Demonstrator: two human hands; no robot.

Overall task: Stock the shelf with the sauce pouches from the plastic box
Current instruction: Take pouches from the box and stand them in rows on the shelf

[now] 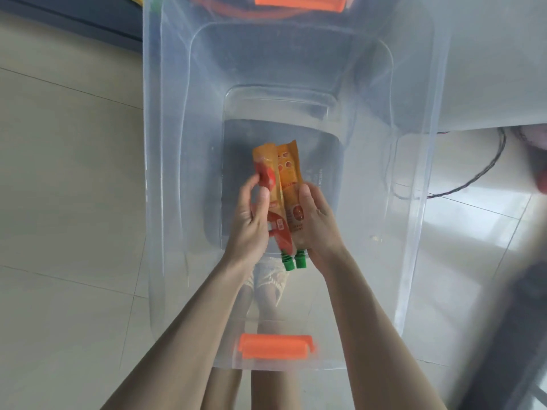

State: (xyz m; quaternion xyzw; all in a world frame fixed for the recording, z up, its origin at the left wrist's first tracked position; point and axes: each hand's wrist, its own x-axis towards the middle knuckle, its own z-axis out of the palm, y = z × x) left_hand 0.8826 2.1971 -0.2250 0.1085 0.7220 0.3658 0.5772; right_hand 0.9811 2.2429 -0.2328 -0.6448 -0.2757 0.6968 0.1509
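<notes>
I look straight down into a clear plastic box (165,173) standing on the floor. Two orange sauce pouches (285,176) with green screw caps (293,261) are pressed together side by side, caps pointing toward me. My left hand (251,223) grips the left pouch, thumb on its red print. My right hand (315,226) cups the right pouch from the other side. Both hands are inside the box, above its bottom. No shelf is in view.
The box has orange latches at the near end (275,346) and far end (299,2). Pale floor tiles (68,179) surround it. A dark cable (473,176) runs over the floor at the right. My legs and sandalled feet (269,279) show through the box wall.
</notes>
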